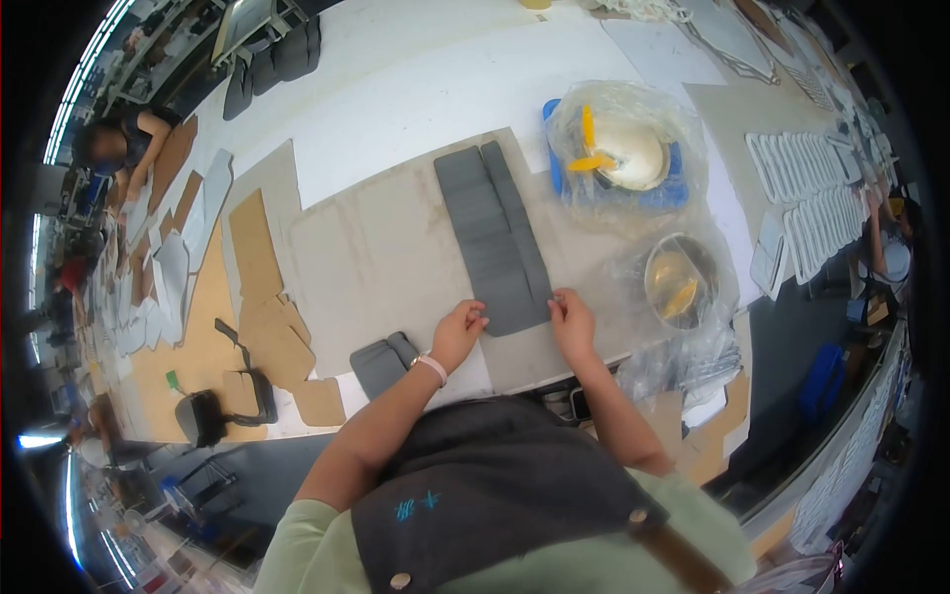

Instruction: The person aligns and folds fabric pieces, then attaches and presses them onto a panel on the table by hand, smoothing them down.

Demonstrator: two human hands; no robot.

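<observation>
A long dark grey folded panel, with a lengthwise fold along its right side, lies on a stained grey board. My left hand is at its lower left corner, thumb and fingers pinched on the edge. At the lower right corner, my right hand pinches the opposite edge in the same way. A smaller dark grey folded piece rests beside my left forearm.
Right of the board are a plastic-covered tub of white paste with yellow-handled tools and a metal bowl holding a yellow tool. Cardboard pieces lie left. White slotted parts are far right. Another person sits far left.
</observation>
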